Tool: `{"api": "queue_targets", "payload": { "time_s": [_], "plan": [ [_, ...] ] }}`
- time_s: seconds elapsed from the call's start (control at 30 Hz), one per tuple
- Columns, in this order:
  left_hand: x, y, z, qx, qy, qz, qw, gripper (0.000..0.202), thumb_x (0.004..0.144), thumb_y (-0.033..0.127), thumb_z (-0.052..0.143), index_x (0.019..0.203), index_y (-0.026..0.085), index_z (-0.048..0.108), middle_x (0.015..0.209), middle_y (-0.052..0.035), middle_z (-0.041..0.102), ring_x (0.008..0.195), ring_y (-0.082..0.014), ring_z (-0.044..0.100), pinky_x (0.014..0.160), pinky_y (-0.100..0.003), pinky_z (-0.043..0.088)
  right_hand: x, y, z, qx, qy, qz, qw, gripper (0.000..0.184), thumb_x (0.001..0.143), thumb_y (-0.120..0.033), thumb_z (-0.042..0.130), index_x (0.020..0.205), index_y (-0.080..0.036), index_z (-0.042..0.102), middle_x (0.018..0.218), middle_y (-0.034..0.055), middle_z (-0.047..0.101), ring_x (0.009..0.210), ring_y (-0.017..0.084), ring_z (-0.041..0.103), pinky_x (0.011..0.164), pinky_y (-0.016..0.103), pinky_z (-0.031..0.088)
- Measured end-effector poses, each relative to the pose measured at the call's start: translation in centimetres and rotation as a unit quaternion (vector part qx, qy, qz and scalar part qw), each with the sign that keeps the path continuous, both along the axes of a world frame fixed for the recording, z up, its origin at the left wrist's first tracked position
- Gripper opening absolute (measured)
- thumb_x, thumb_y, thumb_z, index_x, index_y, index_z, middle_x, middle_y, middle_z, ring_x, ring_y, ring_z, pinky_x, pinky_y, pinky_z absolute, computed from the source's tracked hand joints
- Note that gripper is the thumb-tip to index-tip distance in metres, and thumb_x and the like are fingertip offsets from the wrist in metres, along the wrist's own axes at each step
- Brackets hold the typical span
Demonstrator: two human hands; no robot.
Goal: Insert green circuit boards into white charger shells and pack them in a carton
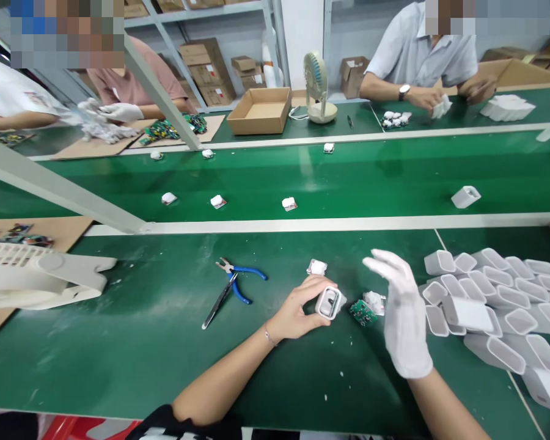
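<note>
My bare left hand (297, 311) grips a white plastic charger shell (329, 302), open end facing up, just above the green table (156, 342). My right hand (401, 311) wears a white glove and hovers beside it with fingers spread, holding nothing. Between the hands lie a small green circuit board (362, 312) and a white plug part (374, 300). Another white part (316, 267) rests just beyond my left hand.
A pile of several white shells (499, 305) fills the right side. Blue-handled pliers (236, 282) and tweezers (217, 304) lie left of my hands. A white fan (36, 278) lies at far left. Small white parts ride the conveyor belt (348, 177). Other people work across it.
</note>
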State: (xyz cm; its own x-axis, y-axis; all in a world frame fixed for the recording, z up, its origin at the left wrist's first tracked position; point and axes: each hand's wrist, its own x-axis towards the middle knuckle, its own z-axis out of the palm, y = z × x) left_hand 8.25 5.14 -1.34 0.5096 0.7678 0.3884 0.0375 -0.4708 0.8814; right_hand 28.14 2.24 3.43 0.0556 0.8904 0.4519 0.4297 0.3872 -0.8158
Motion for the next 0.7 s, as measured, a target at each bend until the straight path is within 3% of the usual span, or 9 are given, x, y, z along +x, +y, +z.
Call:
{"api": "queue_targets", "payload": {
  "time_s": [0.13, 0.23, 0.33, 0.47, 0.57, 0.63, 0.7],
  "plan": [
    [0.0, 0.0, -0.7, -0.08, -0.11, 0.028, 0.99, 0.06, 0.073, 0.045, 0.074, 0.126, 0.022, 0.055, 0.11, -0.0108, 0.066, 0.101, -0.0237, 0.063, 0.091, -0.039, 0.05, 0.1, 0.8, -0.7, -0.031, 0.074, -0.004, 0.997, 0.039, 0.098, -0.038, 0.028, 0.119, -0.024, 0.058, 0.13, 0.0077, 0.053, 0.12, 0.024, 0.05, 0.101, 0.047, 0.041],
    [0.0, 0.2, -0.4, -0.202, -0.223, 0.064, 0.951, 0.054, 0.075, 0.04, 0.075, 0.123, 0.023, 0.059, 0.114, -0.01, 0.066, 0.098, -0.0232, 0.067, 0.085, -0.036, 0.054, -0.5, 0.9, -1.0, -0.02, 0.047, 0.011, 0.999, 0.035, 0.098, -0.032, 0.031, 0.119, -0.023, 0.057, 0.126, 0.0087, 0.055, 0.12, 0.023, 0.05, 0.104, 0.045, 0.04],
    [0.0, 0.5, 0.6, -0.334, -0.31, 0.12, 0.882, 0.044, 0.079, 0.045, 0.069, 0.114, 0.019, 0.063, 0.107, -0.0096, 0.069, 0.095, -0.0219, 0.069, 0.079, -0.032, 0.057, -1.1, 0.9, -1.3, 0.004, -0.032, 0.026, 0.999, 0.034, 0.096, -0.025, 0.032, 0.121, -0.021, 0.055, 0.127, 0.0107, 0.053, 0.122, 0.025, 0.047, 0.105, 0.048, 0.038],
    [0.2, 0.9, 2.7, -0.475, -0.417, 0.192, 0.751, 0.027, 0.092, 0.038, 0.052, 0.098, 0.015, 0.066, 0.095, -0.0056, 0.071, 0.092, -0.0153, 0.069, 0.086, -0.026, 0.057, -1.5, 0.7, -1.8, 0.036, -0.104, 0.032, 0.993, 0.035, 0.093, -0.022, 0.036, 0.123, -0.02, 0.053, 0.127, 0.0118, 0.053, 0.119, 0.026, 0.049, 0.099, 0.049, 0.042],
    [0.5, 0.9, 4.1, -0.543, -0.469, 0.222, 0.66, 0.039, 0.099, 0.033, 0.035, 0.089, 0.014, 0.066, 0.087, -0.0042, 0.071, 0.087, -0.0132, 0.07, 0.085, -0.024, 0.058, -1.8, 0.6, -1.8, 0.058, -0.143, 0.035, 0.987, 0.035, 0.091, -0.021, 0.038, 0.123, -0.021, 0.055, 0.126, 0.0108, 0.054, 0.114, 0.026, 0.051, 0.095, 0.045, 0.046],
    [0.7, 0.9, 4.8, -0.568, -0.482, 0.223, 0.629, 0.045, 0.101, 0.036, 0.03, 0.086, 0.014, 0.066, 0.083, -0.0039, 0.071, 0.086, -0.013, 0.07, 0.082, -0.023, 0.059, -1.9, 0.6, -1.6, 0.062, -0.159, 0.039, 0.984, 0.035, 0.091, -0.02, 0.039, 0.122, -0.023, 0.055, 0.126, 0.0099, 0.054, 0.114, 0.025, 0.051, 0.094, 0.044, 0.046],
    [0.7, 0.9, 5.2, -0.581, -0.482, 0.219, 0.618, 0.048, 0.101, 0.038, 0.028, 0.085, 0.014, 0.067, 0.081, -0.0039, 0.071, 0.085, -0.0124, 0.07, 0.076, -0.02, 0.059, -1.9, 0.6, -1.6, 0.061, -0.164, 0.041, 0.984, 0.034, 0.091, -0.02, 0.04, 0.121, -0.023, 0.055, 0.126, 0.0096, 0.053, 0.114, 0.025, 0.051, 0.094, 0.043, 0.046]
  ]
}}
